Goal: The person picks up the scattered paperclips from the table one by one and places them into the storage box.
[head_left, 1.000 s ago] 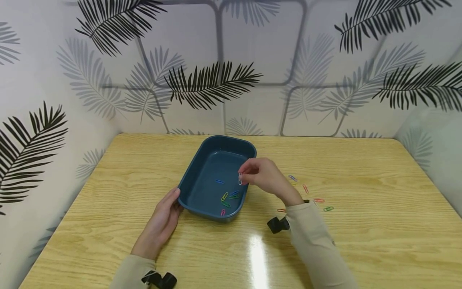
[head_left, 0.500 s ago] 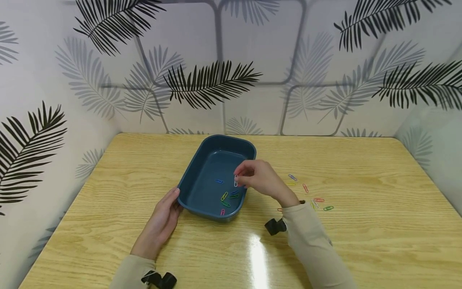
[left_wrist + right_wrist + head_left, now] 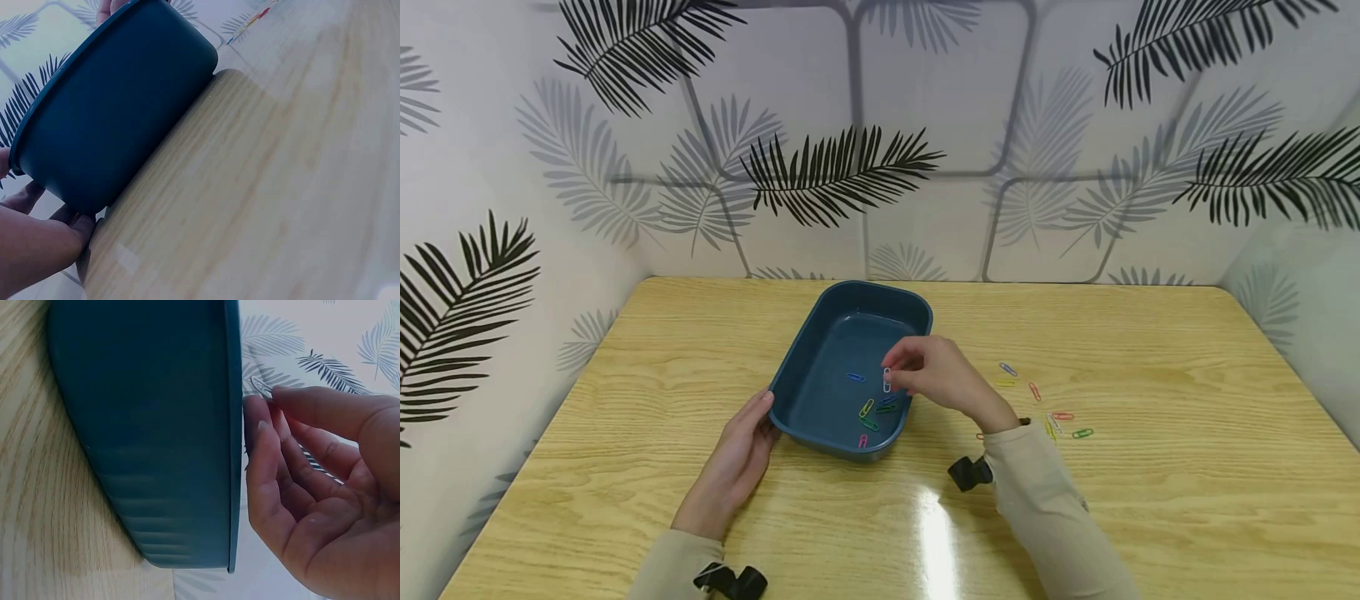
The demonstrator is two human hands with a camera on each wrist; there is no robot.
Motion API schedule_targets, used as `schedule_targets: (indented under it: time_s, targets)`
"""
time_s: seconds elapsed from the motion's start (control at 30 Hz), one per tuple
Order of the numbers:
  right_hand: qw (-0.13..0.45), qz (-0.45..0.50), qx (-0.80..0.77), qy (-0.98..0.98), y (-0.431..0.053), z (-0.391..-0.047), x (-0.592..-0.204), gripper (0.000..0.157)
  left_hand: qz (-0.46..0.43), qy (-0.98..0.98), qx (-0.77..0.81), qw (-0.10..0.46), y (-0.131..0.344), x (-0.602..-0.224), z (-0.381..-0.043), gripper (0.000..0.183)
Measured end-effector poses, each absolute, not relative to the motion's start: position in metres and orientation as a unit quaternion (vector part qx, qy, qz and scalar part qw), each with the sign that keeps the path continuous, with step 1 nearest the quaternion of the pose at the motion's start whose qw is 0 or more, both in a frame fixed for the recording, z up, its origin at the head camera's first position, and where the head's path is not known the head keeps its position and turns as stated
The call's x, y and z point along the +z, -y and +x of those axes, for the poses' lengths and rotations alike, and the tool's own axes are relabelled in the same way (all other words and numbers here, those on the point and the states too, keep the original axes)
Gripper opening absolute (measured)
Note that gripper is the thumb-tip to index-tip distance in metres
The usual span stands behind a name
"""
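Note:
A dark blue plastic tub point(image 3: 808, 350) stands on the table, several coloured paper clips lying on its floor. Between thumb and fingertips my right hand point(image 3: 936, 371) pinches a white paper clip point(image 3: 887, 381) above the tub's right side. The right wrist view shows that clip's wire end point(image 3: 259, 386) past the rim. My left hand point(image 3: 741, 454) holds the tub's near left corner; in the left wrist view its fingers point(image 3: 69, 231) touch the lower wall while the thumb lies at the rim. Inside the tub are a yellow clip point(image 3: 867, 408) and a pink clip point(image 3: 862, 441).
More paper clips lie scattered on the wooden table point(image 3: 1187, 375) right of the tub, among them a blue clip point(image 3: 1008, 369), a red clip point(image 3: 1035, 392) and a green clip point(image 3: 1082, 433). My right forearm partly covers an orange-red one. A leaf-patterned wall point(image 3: 925, 217) stands behind.
My right hand has moved a little left and down with the white paper clip, further over the tub. The left hand and the tub have stayed in place.

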State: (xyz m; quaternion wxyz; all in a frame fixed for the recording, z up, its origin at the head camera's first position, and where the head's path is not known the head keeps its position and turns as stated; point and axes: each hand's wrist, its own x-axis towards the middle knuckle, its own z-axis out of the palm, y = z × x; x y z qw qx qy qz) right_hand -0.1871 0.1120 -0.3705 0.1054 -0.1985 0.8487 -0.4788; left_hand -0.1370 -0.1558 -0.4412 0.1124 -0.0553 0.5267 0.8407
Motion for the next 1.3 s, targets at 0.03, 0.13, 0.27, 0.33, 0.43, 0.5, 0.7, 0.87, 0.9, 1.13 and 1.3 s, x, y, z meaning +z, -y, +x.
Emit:
schedule_targets:
  time_s: [0.03,0.13,0.27,0.33,0.43,0.5,0.7,0.87,0.9,1.13,1.3]
  targets:
    - [0.104,-0.199,-0.476,-0.850,-0.112,-0.187,-0.371,0.006,-0.056,-0.527,0.841,0.112,0.156,-0.441,-0.137,0.051]
    - [0.102,-0.199,-0.469,-0.854,-0.111,-0.187,-0.371,0.006,-0.057,-0.527,0.841,0.111,0.156,-0.442,-0.137,0.050]
    - [0.105,-0.200,-0.470,-0.853,-0.110,-0.187,-0.372,0.006,-0.059,-0.528,0.840,0.109,0.156,-0.442,-0.137,0.050]
    - [0.106,-0.203,-0.473,-0.851,-0.109,-0.187,-0.372,0.006,-0.059,-0.529,0.839,0.109,0.157,-0.442,-0.137,0.050]
    - [0.106,-0.207,-0.478,-0.847,-0.109,-0.186,-0.372,0.005,-0.059,-0.530,0.839,0.108,0.157,-0.443,-0.137,0.050]
    - [0.106,-0.209,-0.480,-0.845,-0.110,-0.186,-0.372,0.005,-0.058,-0.530,0.840,0.106,0.157,-0.443,-0.137,0.050]
    - [0.110,-0.211,-0.482,-0.844,-0.109,-0.186,-0.372,0.008,-0.053,-0.535,0.837,0.105,0.158,-0.443,-0.137,0.052]
    - [0.111,-0.207,-0.484,-0.843,-0.110,-0.187,-0.372,0.014,-0.050,-0.534,0.838,0.105,0.158,-0.443,-0.136,0.052]
    - [0.111,-0.206,-0.485,-0.842,-0.110,-0.188,-0.372,0.014,-0.051,-0.532,0.839,0.105,0.158,-0.444,-0.137,0.052]
    - [0.109,-0.211,-0.489,-0.839,-0.118,-0.188,-0.374,0.017,-0.056,-0.535,0.836,0.107,0.157,-0.444,-0.138,0.051]
    - [0.110,-0.211,-0.496,-0.835,-0.128,-0.186,-0.373,0.016,-0.057,-0.531,0.839,0.105,0.157,-0.443,-0.138,0.050]
